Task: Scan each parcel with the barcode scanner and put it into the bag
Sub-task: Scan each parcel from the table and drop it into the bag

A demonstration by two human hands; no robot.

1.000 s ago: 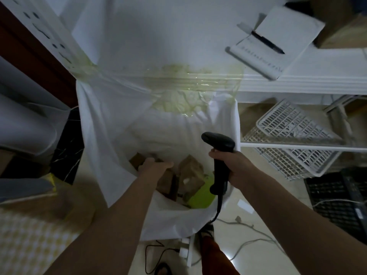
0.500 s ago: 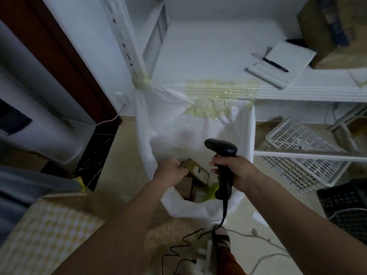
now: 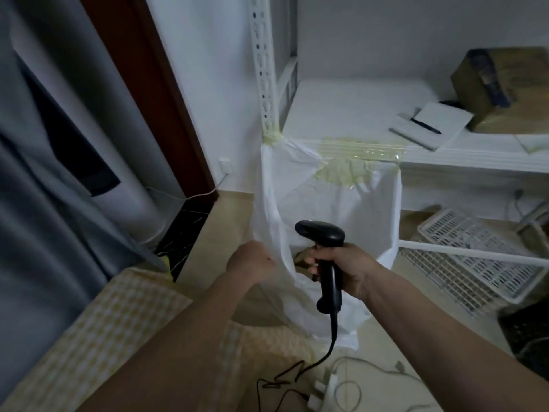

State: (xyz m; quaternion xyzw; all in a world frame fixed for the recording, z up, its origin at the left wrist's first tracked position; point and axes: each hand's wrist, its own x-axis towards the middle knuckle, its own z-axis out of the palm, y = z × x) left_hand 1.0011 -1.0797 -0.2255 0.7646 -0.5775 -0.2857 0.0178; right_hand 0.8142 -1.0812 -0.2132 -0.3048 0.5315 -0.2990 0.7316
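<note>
black scanner (image 3: 325, 257) upright, white bag (image 3: 332, 209) taped open

No legible text anywhere. Cardboard box (image 3: 505, 84) on shelf: dark blue printed band, too blurred to read. Notepad (image 3: 432, 124) w/ pen: no readable writing. Barcode scanner (image 3: 325, 257): no brand or label visible. White bag (image 3: 335, 203): plain, yellowish tape only, no print. Parcel inside bag mostly hidden, no label seen.
</note>
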